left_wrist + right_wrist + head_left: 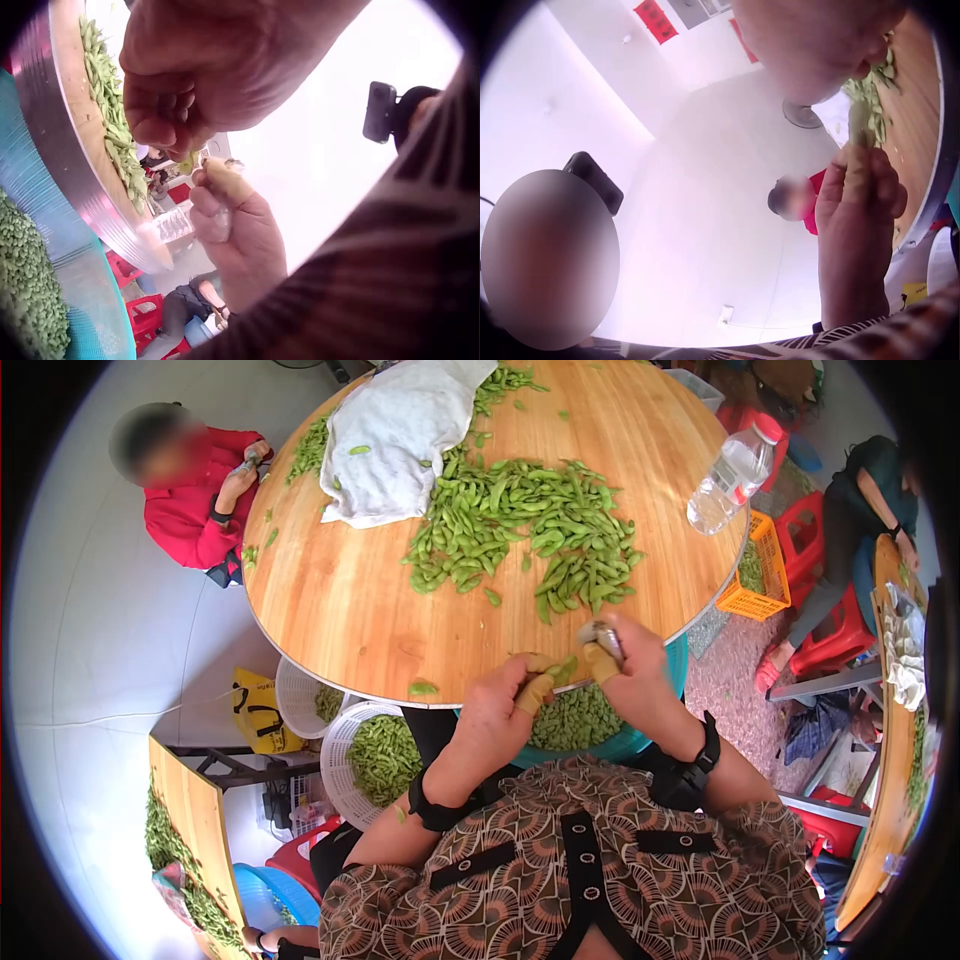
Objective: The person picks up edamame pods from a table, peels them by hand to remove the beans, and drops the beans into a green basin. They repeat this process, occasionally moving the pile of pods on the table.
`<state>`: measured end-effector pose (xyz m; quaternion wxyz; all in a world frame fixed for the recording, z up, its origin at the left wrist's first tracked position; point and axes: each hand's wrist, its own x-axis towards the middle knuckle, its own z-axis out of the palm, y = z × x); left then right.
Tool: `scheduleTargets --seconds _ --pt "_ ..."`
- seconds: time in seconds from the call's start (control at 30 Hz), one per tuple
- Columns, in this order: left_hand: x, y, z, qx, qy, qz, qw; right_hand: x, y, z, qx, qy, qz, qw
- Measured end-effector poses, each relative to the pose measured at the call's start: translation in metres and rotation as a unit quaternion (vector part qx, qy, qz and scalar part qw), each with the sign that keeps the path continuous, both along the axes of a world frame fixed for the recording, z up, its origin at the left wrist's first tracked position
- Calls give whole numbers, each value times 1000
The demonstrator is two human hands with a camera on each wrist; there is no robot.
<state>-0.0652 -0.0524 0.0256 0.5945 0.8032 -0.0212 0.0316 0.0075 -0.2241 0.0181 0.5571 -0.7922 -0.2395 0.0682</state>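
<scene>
Both hands, left (500,710) and right (625,665), pinch one pod (562,670); only the head view shows the teal basin (620,745).

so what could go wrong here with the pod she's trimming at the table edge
The left hand pinches an edamame pod close to the small metal cutter in the right hand, so a slip could nick a finger cot. The work sits right at the edge of the round table, so cut pieces might miss the teal basin below. The tilted water bottle at the rim could roll off.
</scene>
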Motion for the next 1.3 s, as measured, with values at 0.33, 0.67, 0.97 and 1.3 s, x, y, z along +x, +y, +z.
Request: scheduleTargets --seconds 0.33,0.67,0.97,1.3 --pt "-10 8 3 -42 11 -20 999 -3 1 11 146 357 154 910" --pt "21 75 16 470 -123 6 874 -1 -9 7 -69 245 285 924" --pt "85 71 -22 482 -188 12 856 2 -12 3 4 302 174 937" --pt "30 25 13 192 -133 -13 972 5 3 12 -5 175 169 970"
